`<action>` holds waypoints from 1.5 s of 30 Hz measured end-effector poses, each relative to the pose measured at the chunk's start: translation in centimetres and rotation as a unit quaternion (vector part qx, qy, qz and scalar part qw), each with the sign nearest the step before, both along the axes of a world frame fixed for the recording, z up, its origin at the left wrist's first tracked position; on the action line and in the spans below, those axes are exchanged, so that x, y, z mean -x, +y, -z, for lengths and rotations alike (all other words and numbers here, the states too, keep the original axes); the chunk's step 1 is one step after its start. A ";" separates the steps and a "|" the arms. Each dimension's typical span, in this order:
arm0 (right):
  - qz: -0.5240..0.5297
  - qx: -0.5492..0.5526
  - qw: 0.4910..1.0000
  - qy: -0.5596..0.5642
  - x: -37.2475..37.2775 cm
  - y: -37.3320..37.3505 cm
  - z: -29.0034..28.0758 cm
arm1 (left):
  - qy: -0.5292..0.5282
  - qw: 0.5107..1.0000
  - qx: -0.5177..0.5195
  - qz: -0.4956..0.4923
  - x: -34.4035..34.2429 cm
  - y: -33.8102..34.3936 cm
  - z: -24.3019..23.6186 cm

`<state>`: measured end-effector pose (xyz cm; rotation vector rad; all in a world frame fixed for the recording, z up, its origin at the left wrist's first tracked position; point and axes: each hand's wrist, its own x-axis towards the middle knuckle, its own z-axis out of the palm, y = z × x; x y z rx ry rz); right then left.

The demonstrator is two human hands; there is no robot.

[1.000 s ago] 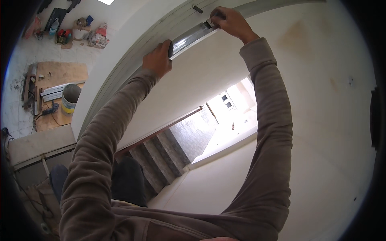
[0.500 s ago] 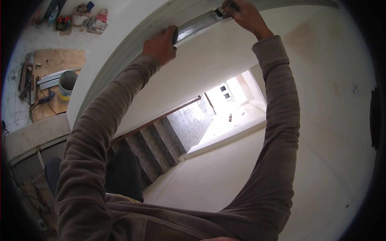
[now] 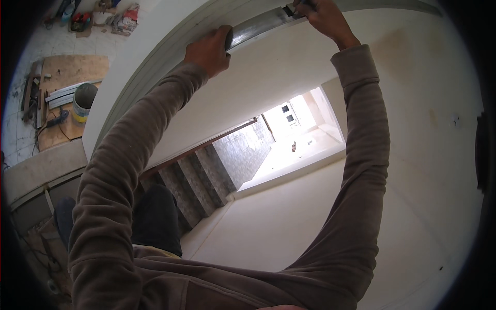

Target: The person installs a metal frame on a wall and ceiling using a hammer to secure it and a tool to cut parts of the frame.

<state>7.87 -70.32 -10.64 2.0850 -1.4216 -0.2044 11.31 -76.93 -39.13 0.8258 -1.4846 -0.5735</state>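
Note:
A grey metal channel piece (image 3: 261,27) lies along the long grey grooved strip (image 3: 155,64) that runs on the white ledge at the top of the view. My left hand (image 3: 209,51) is wrapped round the piece's left end, thumb and fingers closed on it. At its right end shows a small dark notch or gap. Right beside that notch, my right hand (image 3: 328,21) is pinched; something small and dark seems to be between its fingertips, partly hidden at the picture's top edge.
Below is a staircase (image 3: 188,175) leading to a bright landing. At left, on the tiled floor, a wooden board (image 3: 62,67) carries a bucket (image 3: 82,101), white strips (image 3: 64,95) and a corded power tool (image 3: 58,119). Bags (image 3: 124,20) lie farther off. A white wall (image 3: 434,170) rises on the right.
The view has shifted slightly. My right hand appears a little farther right and higher, still pinched by the notch. My left hand keeps its grip on the metal channel piece.

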 end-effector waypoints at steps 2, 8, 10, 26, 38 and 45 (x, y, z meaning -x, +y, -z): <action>0.012 0.004 1.000 -0.004 -0.2 -0.1 0.0 | 0.000 1.000 0.002 -0.005 0.0 0.0 0.0; 0.010 0.002 1.000 -0.003 0.2 -0.4 -0.2 | -0.008 1.000 -0.011 0.007 -0.1 -0.2 -0.1; 0.020 0.011 1.000 0.009 0.1 -0.4 -0.1 | 0.008 1.000 0.003 -0.002 0.0 -0.2 0.0; 0.010 0.012 1.000 -0.005 0.3 -0.5 -0.1 | -0.003 1.000 -0.006 0.005 -0.2 -0.2 -0.1; -0.005 0.013 0.999 -0.032 0.5 -0.6 0.1 | 0.019 1.000 0.010 0.004 -0.3 0.0 -0.1; 0.017 0.027 0.999 -0.038 0.1 -0.4 0.4 | 0.010 1.000 0.008 0.005 -0.3 -0.2 -0.1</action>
